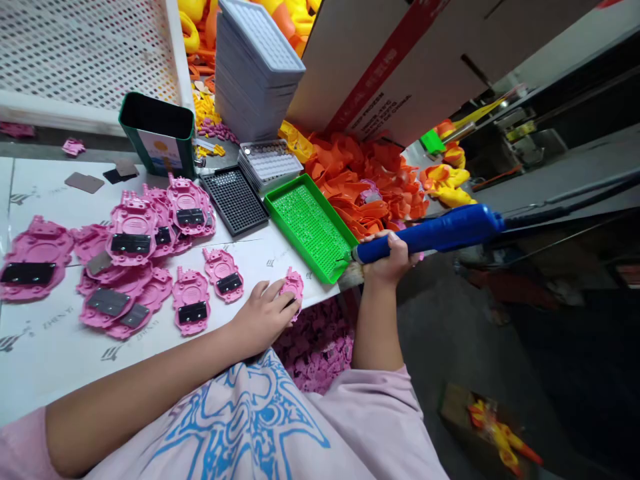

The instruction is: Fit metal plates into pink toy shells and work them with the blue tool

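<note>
Pretty simple outfit here: a loose pale pink T-shirt (360, 427) with short sleeves (387, 387) and a big blue line-art print (250, 417) sprawled over the front, kinda swirly outlines. Arms are bare from the sleeve hems down, and the left hand (265, 319) and right hand (391, 261) are bare too.

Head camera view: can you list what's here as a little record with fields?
Left hand: holds a pink part at the table edge
Right hand: grips a blue-handled tool, tip beside the green tray
Nearby: black tray, green tin, stack of grey trays
Table left: pile of pink parts with dark plates
Behind: heap of orange parts
</note>
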`<state>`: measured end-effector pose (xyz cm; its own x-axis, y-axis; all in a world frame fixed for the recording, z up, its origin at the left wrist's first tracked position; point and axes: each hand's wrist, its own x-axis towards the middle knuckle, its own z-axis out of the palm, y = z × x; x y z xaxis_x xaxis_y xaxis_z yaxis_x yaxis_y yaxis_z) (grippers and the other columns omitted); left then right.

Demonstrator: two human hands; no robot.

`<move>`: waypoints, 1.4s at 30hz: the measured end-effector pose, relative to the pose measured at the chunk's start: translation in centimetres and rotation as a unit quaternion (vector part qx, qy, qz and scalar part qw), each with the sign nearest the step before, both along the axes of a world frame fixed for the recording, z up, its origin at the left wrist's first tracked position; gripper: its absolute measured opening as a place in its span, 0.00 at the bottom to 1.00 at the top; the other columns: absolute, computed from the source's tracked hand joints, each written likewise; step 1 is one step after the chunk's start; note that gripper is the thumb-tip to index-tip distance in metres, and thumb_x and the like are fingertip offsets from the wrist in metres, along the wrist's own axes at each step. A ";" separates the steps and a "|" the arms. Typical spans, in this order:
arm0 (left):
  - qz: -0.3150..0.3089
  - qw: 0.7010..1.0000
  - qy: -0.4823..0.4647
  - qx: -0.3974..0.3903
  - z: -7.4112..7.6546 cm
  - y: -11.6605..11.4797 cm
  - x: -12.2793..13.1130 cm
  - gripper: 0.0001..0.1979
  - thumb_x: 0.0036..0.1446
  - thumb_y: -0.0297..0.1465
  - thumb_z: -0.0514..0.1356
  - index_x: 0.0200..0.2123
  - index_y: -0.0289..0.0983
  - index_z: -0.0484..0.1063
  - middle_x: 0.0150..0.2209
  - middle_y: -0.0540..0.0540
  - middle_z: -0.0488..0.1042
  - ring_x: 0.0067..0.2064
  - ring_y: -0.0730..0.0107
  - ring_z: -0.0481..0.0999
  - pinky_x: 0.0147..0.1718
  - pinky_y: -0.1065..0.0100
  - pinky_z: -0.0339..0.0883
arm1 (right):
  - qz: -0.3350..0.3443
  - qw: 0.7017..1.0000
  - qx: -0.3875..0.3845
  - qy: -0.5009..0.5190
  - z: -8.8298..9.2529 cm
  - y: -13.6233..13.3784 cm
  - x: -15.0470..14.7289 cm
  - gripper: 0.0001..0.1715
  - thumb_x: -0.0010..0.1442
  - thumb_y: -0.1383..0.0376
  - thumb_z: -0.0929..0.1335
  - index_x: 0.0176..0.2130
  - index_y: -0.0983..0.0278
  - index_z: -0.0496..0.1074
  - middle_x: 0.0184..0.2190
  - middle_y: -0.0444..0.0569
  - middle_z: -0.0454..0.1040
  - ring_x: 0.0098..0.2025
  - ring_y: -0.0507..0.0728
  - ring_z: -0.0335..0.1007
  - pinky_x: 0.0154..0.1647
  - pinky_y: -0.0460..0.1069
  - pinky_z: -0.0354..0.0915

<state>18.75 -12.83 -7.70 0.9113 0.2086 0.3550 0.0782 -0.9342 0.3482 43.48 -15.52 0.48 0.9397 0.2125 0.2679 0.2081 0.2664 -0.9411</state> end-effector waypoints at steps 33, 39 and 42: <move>-0.002 1.000 0.015 -0.004 0.2 -0.1 0.1 0.14 0.62 0.31 0.58 0.51 0.38 0.71 0.49 0.45 0.75 0.56 0.54 0.65 0.51 0.54 0.51 | 0.098 0.995 0.003 -0.022 3.3 -1.1 -1.0 0.14 0.45 0.55 0.64 0.31 0.60 0.64 0.20 0.37 0.64 0.18 0.49 0.64 0.21 0.47 0.64; 0.000 1.000 -0.004 0.010 0.1 -0.1 0.0 0.15 0.61 0.30 0.59 0.52 0.37 0.70 0.48 0.44 0.75 0.56 0.53 0.64 0.51 0.54 0.51 | 0.222 0.975 0.012 -0.004 2.8 -1.0 -6.1 0.18 0.48 0.55 0.64 0.40 0.56 0.67 0.22 0.38 0.65 0.20 0.50 0.65 0.25 0.49 0.67; -0.002 1.000 0.005 0.015 0.1 -0.1 0.0 0.17 0.62 0.31 0.59 0.54 0.37 0.70 0.48 0.43 0.74 0.56 0.54 0.64 0.51 0.54 0.52 | 0.254 0.967 0.015 0.016 1.5 -0.5 -7.8 0.19 0.48 0.58 0.65 0.42 0.55 0.67 0.22 0.38 0.66 0.21 0.51 0.66 0.27 0.50 0.68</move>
<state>18.74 -12.94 -7.57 0.9155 0.1950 0.3519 0.0786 -0.9445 0.3190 35.69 -16.06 2.02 0.7242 0.6415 0.2530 0.0141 0.3531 -0.9355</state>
